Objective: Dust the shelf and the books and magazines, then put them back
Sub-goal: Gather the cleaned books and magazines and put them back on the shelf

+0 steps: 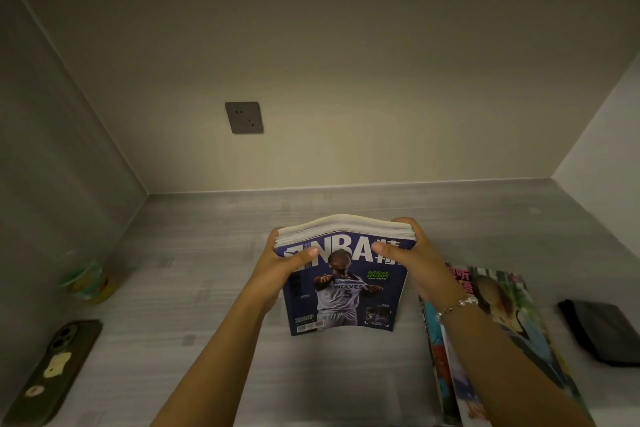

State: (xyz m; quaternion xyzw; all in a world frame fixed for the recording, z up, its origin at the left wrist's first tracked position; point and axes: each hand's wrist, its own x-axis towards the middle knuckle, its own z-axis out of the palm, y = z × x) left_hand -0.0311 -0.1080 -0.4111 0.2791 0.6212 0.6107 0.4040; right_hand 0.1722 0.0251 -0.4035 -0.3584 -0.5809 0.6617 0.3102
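A stack of magazines with a blue NBA cover on top stands tilted on the grey shelf, its lower edge on the surface. My left hand grips its upper left corner, thumb on the cover. My right hand grips the upper right corner the same way. Another small pile of magazines lies flat to the right, partly under my right forearm. A dark folded cloth lies at the far right.
A phone in a dark case lies at the front left. A small green and yellow cup stands near the left wall. A wall socket sits on the back wall.
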